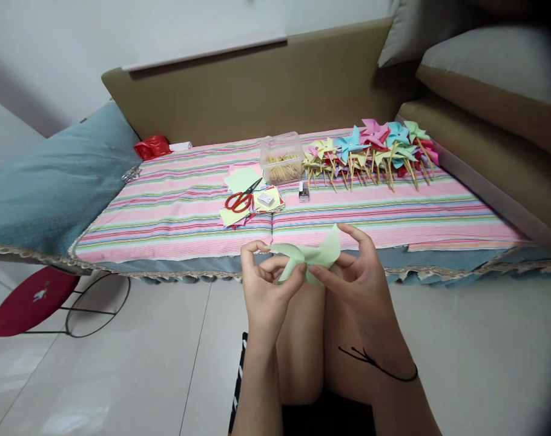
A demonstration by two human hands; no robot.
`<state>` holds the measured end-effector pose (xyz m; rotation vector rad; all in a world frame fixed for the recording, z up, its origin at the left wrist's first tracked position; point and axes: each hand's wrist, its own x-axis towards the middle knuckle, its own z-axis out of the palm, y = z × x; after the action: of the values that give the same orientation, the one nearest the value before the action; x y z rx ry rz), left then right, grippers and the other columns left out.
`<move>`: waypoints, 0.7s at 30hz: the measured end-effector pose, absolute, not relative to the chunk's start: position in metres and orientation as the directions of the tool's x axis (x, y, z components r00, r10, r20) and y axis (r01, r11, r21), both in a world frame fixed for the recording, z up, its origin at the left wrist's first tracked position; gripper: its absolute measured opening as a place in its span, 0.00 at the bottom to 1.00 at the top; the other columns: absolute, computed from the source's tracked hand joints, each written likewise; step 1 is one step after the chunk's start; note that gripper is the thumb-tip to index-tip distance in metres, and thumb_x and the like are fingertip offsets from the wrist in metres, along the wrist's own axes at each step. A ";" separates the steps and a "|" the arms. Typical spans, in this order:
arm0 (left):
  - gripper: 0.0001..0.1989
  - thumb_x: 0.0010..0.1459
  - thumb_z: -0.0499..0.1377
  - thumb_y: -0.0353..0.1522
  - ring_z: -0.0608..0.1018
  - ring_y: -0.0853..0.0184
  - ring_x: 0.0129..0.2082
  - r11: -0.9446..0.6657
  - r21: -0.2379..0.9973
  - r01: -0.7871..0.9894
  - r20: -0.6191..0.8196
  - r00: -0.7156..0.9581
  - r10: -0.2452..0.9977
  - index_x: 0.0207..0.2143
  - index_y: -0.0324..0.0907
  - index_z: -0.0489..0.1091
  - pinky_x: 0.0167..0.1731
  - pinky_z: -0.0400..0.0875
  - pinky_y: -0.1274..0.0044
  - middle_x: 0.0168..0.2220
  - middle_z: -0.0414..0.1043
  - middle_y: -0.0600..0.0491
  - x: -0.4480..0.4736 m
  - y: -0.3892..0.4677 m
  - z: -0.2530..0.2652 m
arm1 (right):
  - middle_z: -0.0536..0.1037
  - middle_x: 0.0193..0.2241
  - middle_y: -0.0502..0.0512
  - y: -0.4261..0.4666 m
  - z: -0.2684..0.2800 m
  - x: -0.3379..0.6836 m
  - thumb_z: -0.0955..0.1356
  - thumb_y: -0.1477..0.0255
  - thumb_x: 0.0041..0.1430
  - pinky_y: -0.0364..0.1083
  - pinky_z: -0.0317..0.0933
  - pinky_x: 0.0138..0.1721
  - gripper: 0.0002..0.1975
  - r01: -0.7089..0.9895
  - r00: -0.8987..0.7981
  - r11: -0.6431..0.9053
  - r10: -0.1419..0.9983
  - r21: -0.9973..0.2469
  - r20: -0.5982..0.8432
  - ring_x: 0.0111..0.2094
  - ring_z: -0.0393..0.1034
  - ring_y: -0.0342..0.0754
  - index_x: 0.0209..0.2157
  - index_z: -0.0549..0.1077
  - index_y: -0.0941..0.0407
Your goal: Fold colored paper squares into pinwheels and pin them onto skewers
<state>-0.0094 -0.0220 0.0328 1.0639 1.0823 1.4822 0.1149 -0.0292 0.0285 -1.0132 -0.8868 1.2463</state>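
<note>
Bare thighs lie below left hand and right hand, equally near, fingers pinched closed on folded green paper stretching crosswise between them.

- Hands: 2, left hand and right hand.
- Light green paper piece: 1.
- Assembled pinwheels: at least 8; overlap prevents an exact count.
- Clear box: 1.
- Sticks in clear box: many; too closely packed to count.
- Scissors: 1 pair.
- Paper squares: several; overlapping, count not determinable.
- Small pale box: 1.
- Small dark block: 1.
- Red bag: 1.
- Round stool: 1.
- Cord bracelet: 1.
</note>
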 end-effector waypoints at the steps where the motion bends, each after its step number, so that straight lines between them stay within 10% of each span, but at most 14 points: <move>1: 0.25 0.46 0.65 0.25 0.77 0.72 0.23 -0.130 0.971 -0.199 0.103 -0.138 0.985 0.38 0.47 0.51 0.29 0.69 0.80 0.23 0.77 0.60 -0.009 -0.022 0.033 | 0.82 0.35 0.52 -0.030 0.030 0.115 0.76 0.70 0.44 0.51 0.71 0.40 0.38 -0.311 0.132 0.039 0.991 -0.950 -0.003 0.37 0.77 0.51 0.54 0.56 0.49; 21: 0.24 0.45 0.66 0.24 0.78 0.72 0.25 -0.132 0.956 -0.261 0.108 -0.104 0.989 0.37 0.47 0.56 0.27 0.71 0.81 0.24 0.75 0.61 -0.009 -0.023 0.034 | 0.82 0.30 0.50 -0.032 0.033 0.121 0.77 0.71 0.42 0.50 0.71 0.37 0.43 -0.335 0.111 0.022 0.994 -0.942 -0.016 0.35 0.77 0.51 0.57 0.55 0.49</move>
<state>-0.0086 -0.0228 0.0342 1.0471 1.0086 1.4790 0.1209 -0.0317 0.0330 -1.0040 -0.8777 1.2682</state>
